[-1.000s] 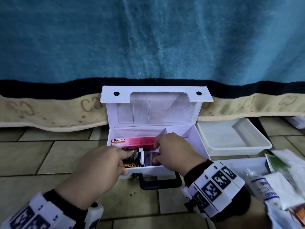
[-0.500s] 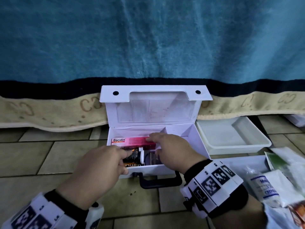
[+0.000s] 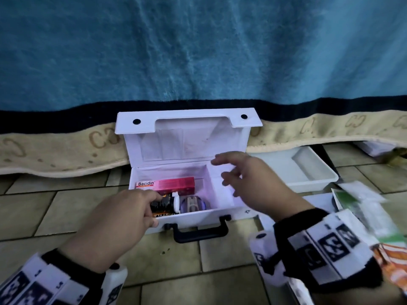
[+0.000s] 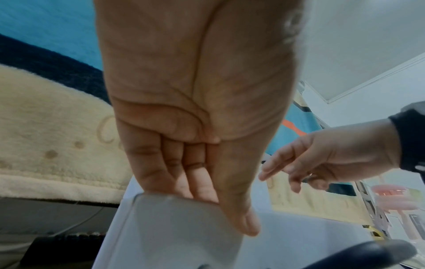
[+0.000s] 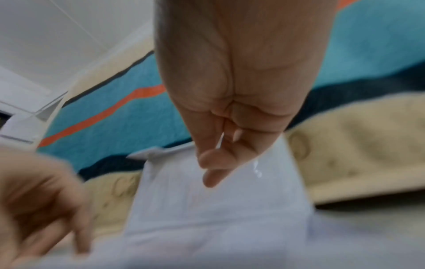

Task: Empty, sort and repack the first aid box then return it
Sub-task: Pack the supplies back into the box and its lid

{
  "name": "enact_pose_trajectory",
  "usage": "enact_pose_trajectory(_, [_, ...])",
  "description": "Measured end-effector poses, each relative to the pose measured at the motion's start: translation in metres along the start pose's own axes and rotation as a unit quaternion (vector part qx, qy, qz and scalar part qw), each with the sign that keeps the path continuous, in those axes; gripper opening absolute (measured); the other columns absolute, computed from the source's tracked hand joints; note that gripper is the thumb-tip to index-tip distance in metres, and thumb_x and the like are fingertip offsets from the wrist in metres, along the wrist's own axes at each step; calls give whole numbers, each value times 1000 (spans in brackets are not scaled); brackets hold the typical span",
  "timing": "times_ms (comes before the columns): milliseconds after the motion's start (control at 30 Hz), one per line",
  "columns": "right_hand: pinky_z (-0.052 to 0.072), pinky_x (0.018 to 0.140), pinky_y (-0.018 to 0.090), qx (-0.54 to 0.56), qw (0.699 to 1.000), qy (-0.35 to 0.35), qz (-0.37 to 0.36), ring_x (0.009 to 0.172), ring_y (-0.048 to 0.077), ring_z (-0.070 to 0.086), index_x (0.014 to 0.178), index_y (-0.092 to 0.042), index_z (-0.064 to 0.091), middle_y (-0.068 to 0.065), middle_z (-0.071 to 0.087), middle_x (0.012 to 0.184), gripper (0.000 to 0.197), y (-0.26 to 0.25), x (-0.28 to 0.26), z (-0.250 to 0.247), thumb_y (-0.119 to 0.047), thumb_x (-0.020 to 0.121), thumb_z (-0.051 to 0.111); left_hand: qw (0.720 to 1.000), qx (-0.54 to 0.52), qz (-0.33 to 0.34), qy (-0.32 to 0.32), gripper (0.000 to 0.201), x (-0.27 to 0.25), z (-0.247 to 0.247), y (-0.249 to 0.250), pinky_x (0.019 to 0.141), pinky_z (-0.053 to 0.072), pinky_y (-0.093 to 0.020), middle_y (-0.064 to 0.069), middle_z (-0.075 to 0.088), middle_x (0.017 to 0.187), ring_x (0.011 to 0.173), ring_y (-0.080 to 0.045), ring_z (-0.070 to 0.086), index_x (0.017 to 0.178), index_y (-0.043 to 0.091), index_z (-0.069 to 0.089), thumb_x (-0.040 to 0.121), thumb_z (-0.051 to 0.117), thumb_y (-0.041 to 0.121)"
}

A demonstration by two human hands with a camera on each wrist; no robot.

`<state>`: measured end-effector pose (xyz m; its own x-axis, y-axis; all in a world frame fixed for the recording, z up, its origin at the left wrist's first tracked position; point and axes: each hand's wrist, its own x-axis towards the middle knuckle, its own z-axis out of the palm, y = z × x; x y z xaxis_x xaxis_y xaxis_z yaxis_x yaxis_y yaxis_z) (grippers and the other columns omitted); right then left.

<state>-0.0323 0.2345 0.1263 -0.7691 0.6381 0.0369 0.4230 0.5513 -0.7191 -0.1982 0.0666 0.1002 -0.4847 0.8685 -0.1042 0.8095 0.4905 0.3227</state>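
Lifted clear of the box (image 3: 189,214) since the earlier frame, the right hand (image 3: 255,186) now hovers over the right compartment with its fingers spread and loose, holding nothing; half a second ago it was down among the contents beside the roll (image 3: 192,203). Its own wrist view is blurred, but the fingers there look slack too. The left hand (image 3: 123,219) has stayed where it was, at the box's front left corner, thumb against the front wall and fingers curled over the rim onto the dark bottle (image 3: 164,204); whether they truly grip the bottle I cannot tell.

White, with a black handle (image 3: 199,233) on the front wall, the box sits on the tiled floor (image 3: 44,208), its lid (image 3: 187,137) standing upright against the blanket (image 3: 198,51) behind. A divider splits it in two. The left compartment holds a pink Bacidin carton (image 3: 167,183) along the back wall, the bottle lying on its side at the front, cap to the right, and the roll just beside that cap. What lies in the right compartment is hidden by the hand.

A white tray (image 3: 308,172) lies on the floor just right of the box, by the blanket's hem. Packets (image 3: 363,205), blurred, are heaped at the floor's right edge.
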Motion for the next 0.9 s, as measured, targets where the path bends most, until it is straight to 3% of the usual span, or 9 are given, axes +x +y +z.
enact_pose_trajectory(100, [49,60,17,-8,997,62,35,61,12,62,93,-37,65,-13,69,73,16,6,-27,-51,-23,88,60,1000,20,15,16,40,-4,-2,11,70,46,-23,19,59,76,73,0,53,118,38,56,81,69,32])
enact_pose_trajectory(200, [54,72,42,-25,990,121,71,73,32,64,86,-32,67,2,70,74,8,24,-54,-89,-25,85,64,998,15,47,34,35,-5,-6,34,76,49,-28,18,55,84,82,-3,54,116,37,57,82,66,39])
enact_pose_trajectory(233, [54,71,39,-36,987,135,84,72,31,64,85,-31,68,3,70,73,8,31,-63,-98,-23,84,64,997,11,66,37,34,-4,-7,44,78,49,-30,17,55,86,85,-5,55,115,37,57,82,65,40])
enact_pose_trajectory(333, [44,58,11,-115,973,159,125,62,2,58,90,-25,70,-11,65,69,9,52,-92,-115,-19,83,67,991,18,127,28,29,-1,-3,76,81,47,-29,15,58,93,91,-7,56,112,34,58,84,61,42])
enact_pose_trajectory(400, [40,54,5,-157,959,167,164,57,-8,55,92,-21,70,-16,61,67,11,63,-109,-118,-20,81,70,986,31,165,14,30,1,3,97,82,47,-28,15,58,94,92,-6,56,114,34,57,85,58,45])
enact_pose_trajectory(567, [43,52,10,-204,941,92,254,64,6,61,96,-27,67,-19,63,74,15,83,-143,-97,-29,81,69,963,46,264,-43,27,6,29,148,81,46,-28,13,54,105,99,-10,55,114,33,55,88,53,43])
enact_pose_trajectory(667, [46,58,14,-216,927,69,298,72,11,62,98,-27,69,-12,67,82,20,93,-155,-84,-33,79,69,923,65,363,-112,25,4,47,172,87,44,-31,10,51,111,106,-12,52,112,31,57,88,55,40])
enact_pose_trajectory(800, [19,53,8,-257,905,45,336,94,7,60,96,-34,64,-12,63,85,16,96,-164,-72,-39,81,65,841,118,475,-230,25,2,65,188,96,42,-34,11,46,132,121,-14,44,110,26,64,85,62,31])
enact_pose_trajectory(900, [41,65,19,-218,919,58,322,82,11,60,84,-34,60,-11,62,76,12,101,-169,-65,-34,77,69,815,161,481,-279,27,5,75,187,100,39,-29,16,24,153,133,-16,35,112,21,67,86,62,23])
